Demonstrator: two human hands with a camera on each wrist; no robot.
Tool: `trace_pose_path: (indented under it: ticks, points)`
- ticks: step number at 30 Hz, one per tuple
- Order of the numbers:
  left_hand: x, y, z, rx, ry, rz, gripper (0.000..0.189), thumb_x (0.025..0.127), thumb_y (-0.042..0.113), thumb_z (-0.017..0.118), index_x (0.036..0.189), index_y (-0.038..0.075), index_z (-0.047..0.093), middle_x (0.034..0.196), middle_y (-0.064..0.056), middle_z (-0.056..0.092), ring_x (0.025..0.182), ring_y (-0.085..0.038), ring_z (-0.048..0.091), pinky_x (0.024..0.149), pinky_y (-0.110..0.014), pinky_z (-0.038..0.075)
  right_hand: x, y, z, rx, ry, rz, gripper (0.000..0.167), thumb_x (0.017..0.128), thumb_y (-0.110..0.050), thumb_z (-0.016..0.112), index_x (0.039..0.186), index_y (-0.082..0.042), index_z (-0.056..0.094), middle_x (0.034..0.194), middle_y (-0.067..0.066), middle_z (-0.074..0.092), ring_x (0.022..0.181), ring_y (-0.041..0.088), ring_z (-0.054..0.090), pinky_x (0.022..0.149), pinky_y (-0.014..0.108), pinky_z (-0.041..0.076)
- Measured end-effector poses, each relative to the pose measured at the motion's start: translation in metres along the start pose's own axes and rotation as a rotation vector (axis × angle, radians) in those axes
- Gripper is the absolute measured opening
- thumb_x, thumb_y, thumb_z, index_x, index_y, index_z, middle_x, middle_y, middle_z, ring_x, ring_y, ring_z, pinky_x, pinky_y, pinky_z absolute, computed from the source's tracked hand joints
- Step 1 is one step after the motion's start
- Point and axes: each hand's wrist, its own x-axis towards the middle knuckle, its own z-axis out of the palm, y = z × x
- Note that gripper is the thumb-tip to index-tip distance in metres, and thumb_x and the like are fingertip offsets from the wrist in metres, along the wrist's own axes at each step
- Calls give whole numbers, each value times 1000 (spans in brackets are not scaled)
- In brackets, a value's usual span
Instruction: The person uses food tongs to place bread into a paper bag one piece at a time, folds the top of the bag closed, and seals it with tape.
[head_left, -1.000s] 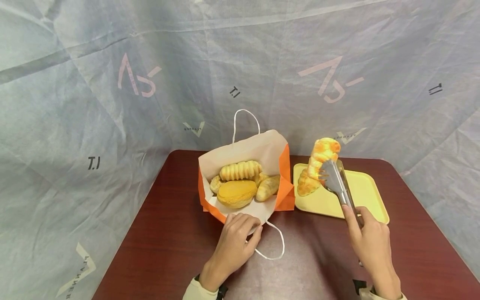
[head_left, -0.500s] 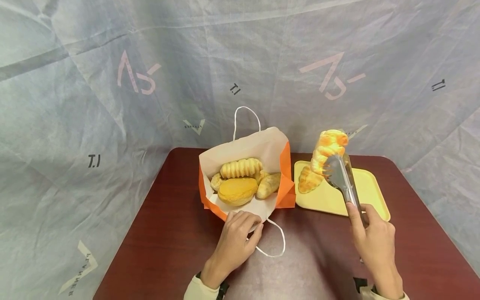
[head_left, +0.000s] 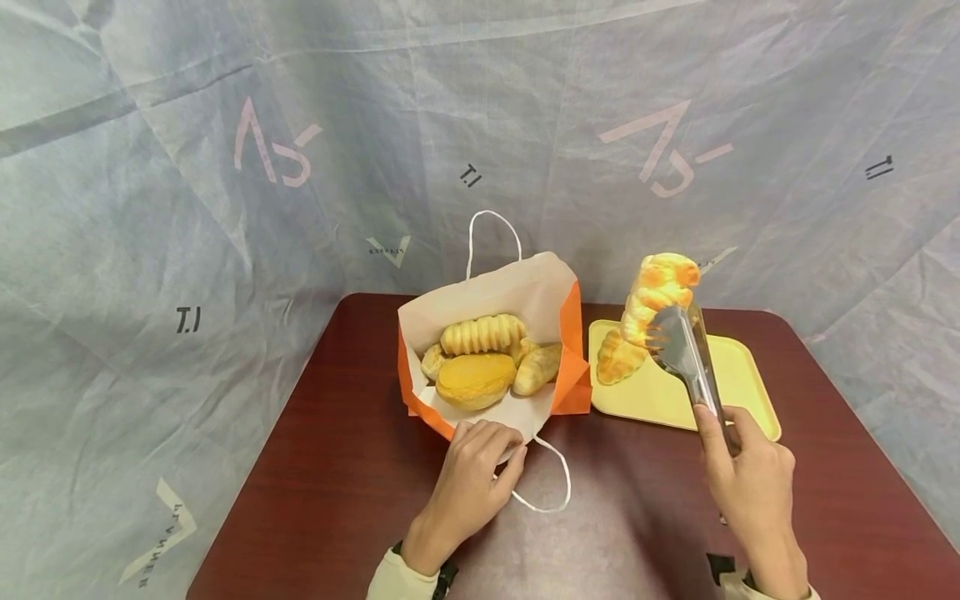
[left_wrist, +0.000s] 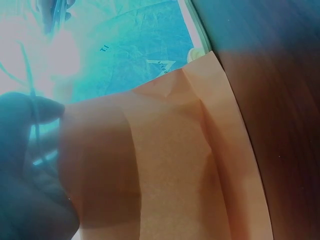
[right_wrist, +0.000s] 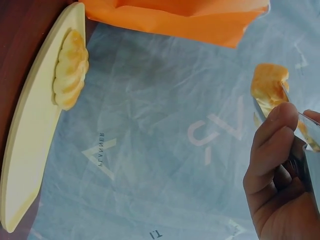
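Note:
In the head view, my right hand [head_left: 753,475] grips metal tongs [head_left: 693,358]. Between the tongs' ends a ridged, golden bread roll [head_left: 656,296] is held up above the yellow tray [head_left: 735,383]. One croissant-like bread [head_left: 619,358] lies on the tray's left part. My left hand [head_left: 476,475] pinches the near rim of an orange paper bag [head_left: 572,350], beside its white cord handle [head_left: 558,467]. Inside the bag lie several breads, among them a ridged roll [head_left: 482,333] and a smooth yellow bun [head_left: 475,381]. The left wrist view shows the bag's side [left_wrist: 170,160] close up.
Everything stands on a dark red-brown table [head_left: 330,467]. Behind it hangs a grey printed cloth [head_left: 480,125]. The bag's far handle [head_left: 491,218] sticks up against the cloth. Bag and tray stand side by side, nearly touching.
My right hand has lifted the tongs and the bread roll upward and slightly right. The croissant-like bread stays on the tray. My left hand keeps its hold on the bag's rim.

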Motion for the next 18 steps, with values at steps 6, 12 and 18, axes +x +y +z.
trace_pose_path:
  ticks: [6, 12, 18]
  points:
    - [-1, 0, 0, -4, 1, -1, 4, 94, 18, 65, 92, 16, 68, 87, 8, 63, 83, -8, 60, 76, -26, 36, 3, -3, -5, 15, 32, -46, 14, 93, -16, 70, 95, -2, 66, 50, -7, 54, 37, -7, 38, 40, 17, 29]
    - [-1, 0, 0, -7, -2, -10, 7, 96, 20, 63, 92, 16, 68, 87, 8, 63, 83, -8, 60, 76, -26, 36, 7, -3, -9, 41, 47, -105, 14, 92, -13, 70, 92, -1, 65, 48, -8, 52, 37, -8, 39, 39, 17, 28]
    - [-1, 0, 0, -4, -2, -9, 4, 94, 19, 65, 93, 16, 68, 87, 8, 63, 84, -8, 60, 76, -27, 36, 12, -10, -10, 53, 55, -162, 14, 92, -14, 70, 93, 0, 65, 50, -6, 52, 38, -7, 35, 39, 17, 26]
